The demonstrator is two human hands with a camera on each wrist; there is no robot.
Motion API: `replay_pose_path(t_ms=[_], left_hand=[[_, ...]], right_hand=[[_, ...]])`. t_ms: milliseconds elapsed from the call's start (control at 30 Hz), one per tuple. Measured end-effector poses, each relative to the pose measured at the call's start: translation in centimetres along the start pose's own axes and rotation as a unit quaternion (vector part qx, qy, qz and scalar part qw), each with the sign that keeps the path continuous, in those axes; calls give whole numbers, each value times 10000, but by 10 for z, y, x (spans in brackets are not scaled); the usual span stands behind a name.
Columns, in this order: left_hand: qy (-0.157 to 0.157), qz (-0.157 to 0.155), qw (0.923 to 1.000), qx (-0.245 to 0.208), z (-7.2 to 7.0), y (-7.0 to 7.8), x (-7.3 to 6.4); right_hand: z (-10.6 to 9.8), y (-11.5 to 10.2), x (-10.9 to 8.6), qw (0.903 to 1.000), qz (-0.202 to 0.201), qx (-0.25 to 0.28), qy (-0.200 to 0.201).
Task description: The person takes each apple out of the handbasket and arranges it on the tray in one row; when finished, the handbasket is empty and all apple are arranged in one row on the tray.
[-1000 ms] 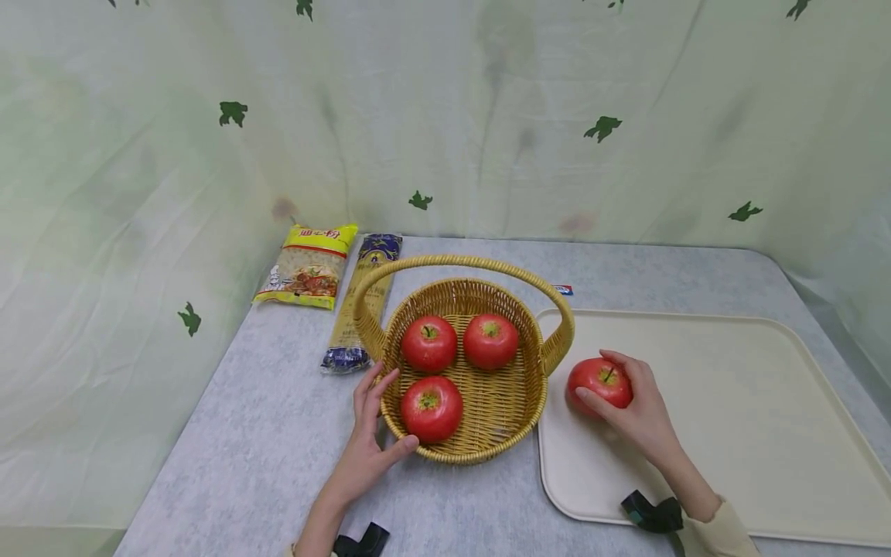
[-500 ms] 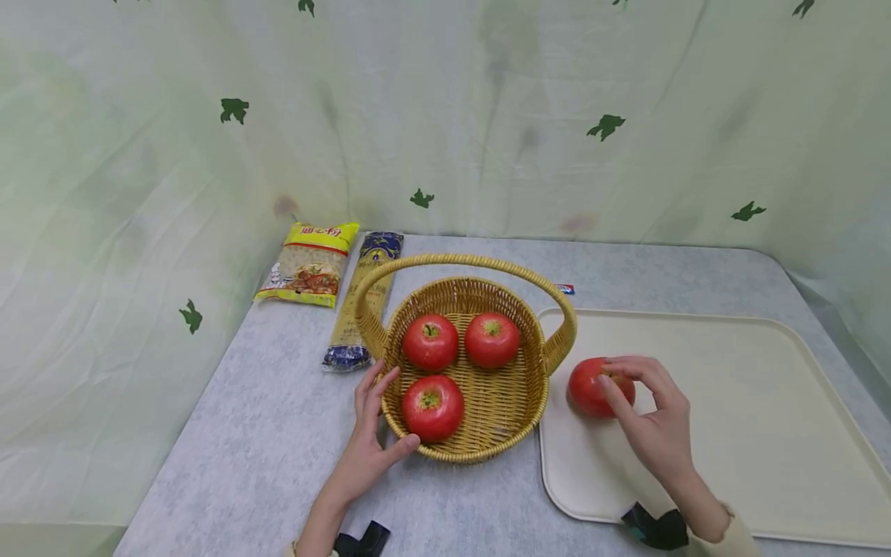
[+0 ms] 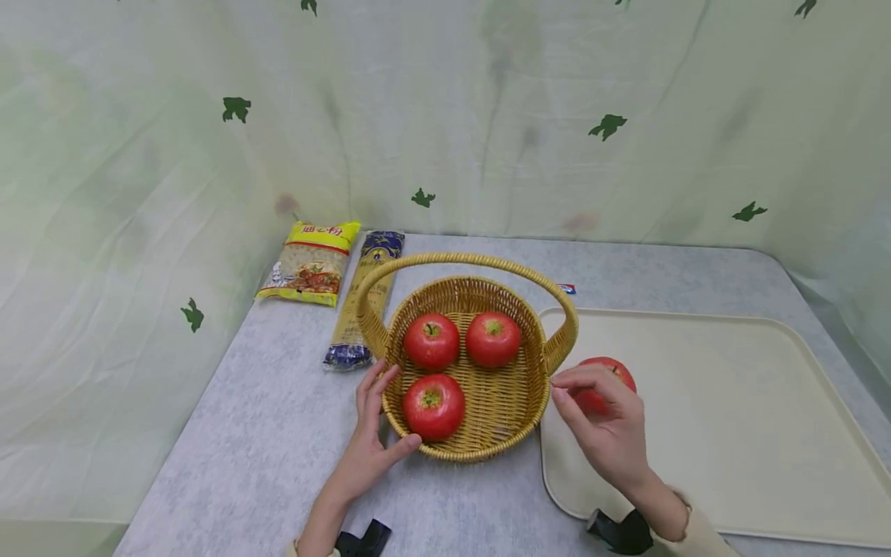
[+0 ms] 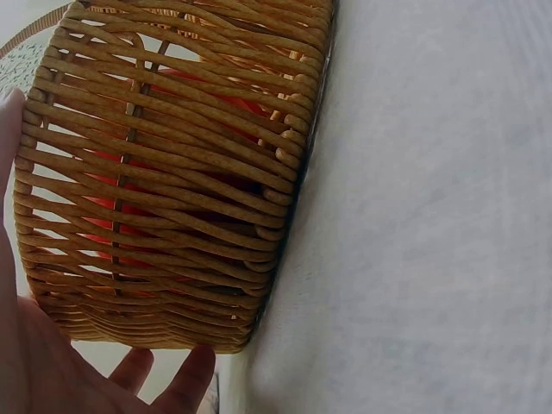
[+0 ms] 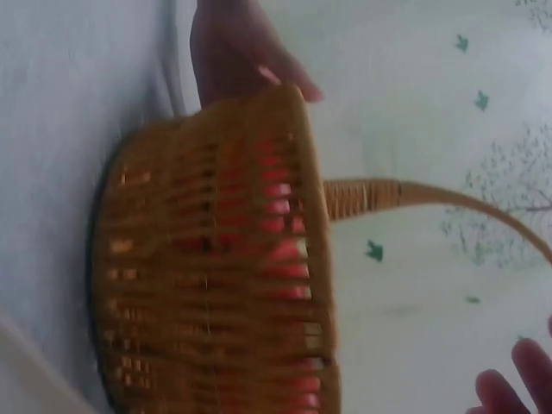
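Note:
In the head view, a round wicker basket (image 3: 497,406) with a tall arched handle holds three red apples: one at back left (image 3: 431,341), one at back right (image 3: 493,340) and one at front left (image 3: 435,407). My left hand (image 3: 369,449) rests against the basket's left side, fingers spread and fingertips at the rim; the left wrist view shows the woven wall (image 4: 164,181) beside it. My right hand (image 3: 612,433) holds nothing, its fingers loosely bent, near the basket's right rim. Partly behind it, another apple (image 3: 623,374) sits on the beige tray (image 3: 738,418).
Behind the basket to the left lie a yellow-topped food bag (image 3: 309,263) and a long packet with blue ends (image 3: 348,333). A small red-and-blue item (image 3: 567,288) lies beyond the tray. A pale leaf-patterned curtain (image 3: 487,139) hangs at the table's back.
My right hand has let go of the apple on the tray, drawn back from it, then moved left toward the basket. My left hand and the basket have stayed in place.

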State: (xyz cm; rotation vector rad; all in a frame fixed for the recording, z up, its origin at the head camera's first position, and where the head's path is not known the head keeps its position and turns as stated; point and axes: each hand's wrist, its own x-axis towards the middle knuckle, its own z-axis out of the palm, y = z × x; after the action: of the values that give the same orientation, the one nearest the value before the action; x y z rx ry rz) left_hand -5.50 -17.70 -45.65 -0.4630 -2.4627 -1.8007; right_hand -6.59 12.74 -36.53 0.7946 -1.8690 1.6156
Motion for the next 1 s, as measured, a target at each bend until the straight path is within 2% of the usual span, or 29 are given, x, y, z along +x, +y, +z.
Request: replay_pose_path(t_ms=[67,167,233,300,500,767,900,1000], left_hand=[[-5,46,10000,-42,0,10,0],[-33,55,9999,-104,0,26,1],[-47,47,9999,-115,-1,30,1],[-43,68,9999,-100,-1,26,2],[-71,38,9999,-62,-1,-4,1],[-153,106,9998,-21,-2,-7,1],[-165,84,9998,-84,-2,-7,1],[-159,11,9997,-199,-3,-6,0]], right_hand=[[9,0,2,9995,28,250,-192],[21,-1,5,9979,243,190,-573],[28,0,7,9949,399,73,-920],[35,7,6,9899,559,-89,-1297],[54,34,-1,9692,912,-478,-2237],[71,34,3,9359,1599,-1073,-2951],[75,34,5,9166,1803,-1249,-3342],[78,36,6,9071,1874,-1249,-3557]])
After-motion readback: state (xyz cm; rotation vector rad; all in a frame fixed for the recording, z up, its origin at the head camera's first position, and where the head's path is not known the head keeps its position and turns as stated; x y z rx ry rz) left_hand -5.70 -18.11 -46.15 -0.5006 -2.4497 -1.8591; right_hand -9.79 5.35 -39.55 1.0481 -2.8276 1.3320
